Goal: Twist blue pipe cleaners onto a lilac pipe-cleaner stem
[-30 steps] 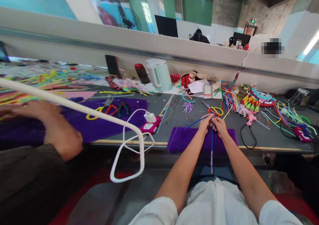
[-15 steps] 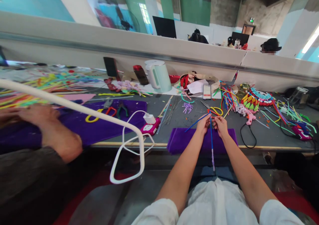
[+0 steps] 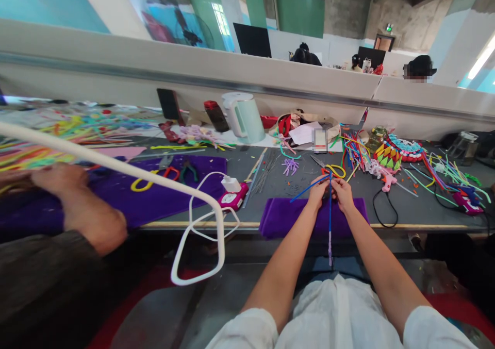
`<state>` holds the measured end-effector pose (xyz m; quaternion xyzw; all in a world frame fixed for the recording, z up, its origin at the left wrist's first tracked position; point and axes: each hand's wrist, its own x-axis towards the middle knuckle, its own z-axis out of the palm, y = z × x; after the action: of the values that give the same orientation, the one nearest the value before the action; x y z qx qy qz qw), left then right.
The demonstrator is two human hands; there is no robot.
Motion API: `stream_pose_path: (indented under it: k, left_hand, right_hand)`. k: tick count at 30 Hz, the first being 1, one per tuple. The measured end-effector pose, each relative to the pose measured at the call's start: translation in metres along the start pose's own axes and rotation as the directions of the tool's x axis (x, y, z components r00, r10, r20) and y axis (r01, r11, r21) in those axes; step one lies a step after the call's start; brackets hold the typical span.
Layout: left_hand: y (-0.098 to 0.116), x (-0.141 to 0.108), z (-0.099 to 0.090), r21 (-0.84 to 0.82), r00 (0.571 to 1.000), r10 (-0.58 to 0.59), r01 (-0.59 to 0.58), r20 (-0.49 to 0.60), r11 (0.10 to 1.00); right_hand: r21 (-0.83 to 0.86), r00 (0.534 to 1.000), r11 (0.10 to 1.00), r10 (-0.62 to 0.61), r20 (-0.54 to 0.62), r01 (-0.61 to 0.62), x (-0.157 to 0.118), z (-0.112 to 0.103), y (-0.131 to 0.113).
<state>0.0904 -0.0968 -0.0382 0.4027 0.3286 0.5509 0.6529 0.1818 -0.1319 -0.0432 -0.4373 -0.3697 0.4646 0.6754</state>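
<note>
Blue pipe cleaners (image 3: 330, 212) are pinched between my two hands over a folded purple cloth (image 3: 284, 217). One blue length hangs straight down toward my lap and ends in a light purple section (image 3: 330, 248); another slants out to the left. My left hand (image 3: 317, 190) is closed on the blue stems from the left. Close beside it, my right hand (image 3: 342, 191) has its fingers closed at the same spot, near the top of the hanging stem. Just beyond my fingertips lie scissors with yellow and red handles (image 3: 339, 171).
A pink glue gun (image 3: 388, 180) with a black cord lies to the right, near bundles of coloured pipe cleaners (image 3: 356, 150). To the left are a pink power strip (image 3: 233, 197), a white lamp arm (image 3: 154, 171) and a co-worker's hand (image 3: 60, 179). A kettle (image 3: 247, 117) stands behind.
Both my hands have shifted slightly to the right with the blue pipe cleaners, and my fingertips have come closer together. The co-worker's hand has moved a little.
</note>
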Motion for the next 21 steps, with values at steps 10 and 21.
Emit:
stream_pose_path:
  k: [10,21]
  left_hand:
    - [-0.0008,-0.0022,0.001,0.095,0.998,0.057,-0.055,-0.025,0.994]
    - [-0.0074,0.003,-0.0039,0.315,0.995,0.094,-0.084,-0.018,0.945]
  right_hand:
    - [-0.006,0.999,1.0,0.027,0.046,-0.027,-0.0042,0.0013,-0.0047]
    - [0.091,0.995,0.991,0.099,0.022,-0.101,-0.0036,-0.0003,-0.0063]
